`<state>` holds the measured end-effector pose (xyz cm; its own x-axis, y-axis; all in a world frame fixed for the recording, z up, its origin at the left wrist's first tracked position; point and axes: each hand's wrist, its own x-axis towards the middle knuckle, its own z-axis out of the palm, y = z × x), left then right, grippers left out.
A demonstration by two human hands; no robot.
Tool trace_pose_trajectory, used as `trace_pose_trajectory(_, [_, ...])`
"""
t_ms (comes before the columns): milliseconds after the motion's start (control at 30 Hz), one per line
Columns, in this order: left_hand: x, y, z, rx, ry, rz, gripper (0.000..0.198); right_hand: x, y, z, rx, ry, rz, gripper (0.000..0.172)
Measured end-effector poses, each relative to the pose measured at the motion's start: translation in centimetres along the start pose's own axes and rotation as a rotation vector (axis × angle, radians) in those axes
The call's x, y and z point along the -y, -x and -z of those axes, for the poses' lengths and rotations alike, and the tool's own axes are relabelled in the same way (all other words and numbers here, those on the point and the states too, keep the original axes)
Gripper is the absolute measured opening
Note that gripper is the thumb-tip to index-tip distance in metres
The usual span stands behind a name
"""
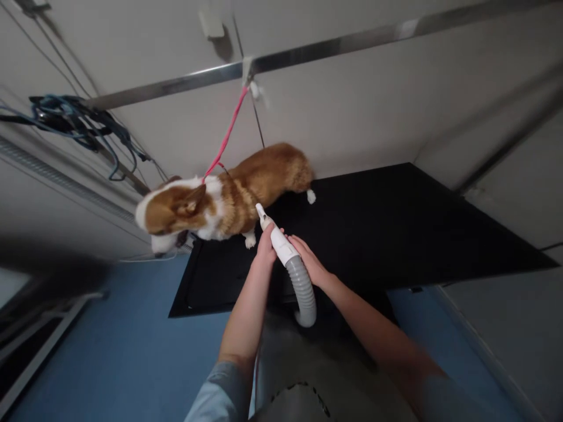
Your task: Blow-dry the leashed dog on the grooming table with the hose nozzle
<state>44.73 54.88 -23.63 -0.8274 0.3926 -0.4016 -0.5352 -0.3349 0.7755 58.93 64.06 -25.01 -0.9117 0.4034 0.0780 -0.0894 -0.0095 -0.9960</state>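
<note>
Reaches forward from the lower edge of the view with bare forearms [246, 310], spread wide toward the elbows and slanting inward to meet above the near side of the black tabletop [409, 228]. Closes the left hand [266, 246] around the left side of a white dryer nozzle [284, 247], with the thumb laid toward the slim front end. Holds the same nozzle from the other side with the right hand [309, 259], fingers stretched along the casing close to the grey ribbed hose [303, 287]. Lets the hose curve downward between the forearms. Points the tip forward and slightly left, close by the side of a brown-and-white dog [272, 170]; cannot tell whether touching the fur. Wears a light blue sleeve [220, 392] ending near the left elbow. Beyond the hands, on the left part of the tabletop, beside the pale wall [360, 117]: the dog, with head past the left edge and a pink lead [229, 133] running up to a metal rail [308, 53].
</note>
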Motion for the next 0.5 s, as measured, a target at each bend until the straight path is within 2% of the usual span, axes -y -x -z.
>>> trace_pose_trajectory(100, [0.8,-1.4,-0.6,-0.040,-0.094,0.040,0.031,-2.4,1.5,-0.8,-0.041,-0.201,-0.364,0.077])
trace_pose_trajectory(133, [1.4,-1.9,-0.5,-0.044,-0.129,0.056,0.032,-2.9,1.8,-1.2,-0.032,-0.254,-0.426,0.084])
trace_pose_trajectory(267, [2.8,-3.3,1.0,-0.073,-0.256,0.034,0.046,-3.1,0.0,-1.5,0.012,-0.223,-0.391,0.101])
trace_pose_trajectory(400, [2.2,-3.4,3.7,-0.128,-0.437,-0.055,0.046,-1.5,-4.6,0.0,-0.107,-0.202,-0.379,0.099])
trace_pose_trajectory(500, [2.6,-2.4,6.8,-0.183,-0.579,-0.209,0.044,-0.2,-7.6,0.6,-0.037,-0.192,-0.338,0.098])
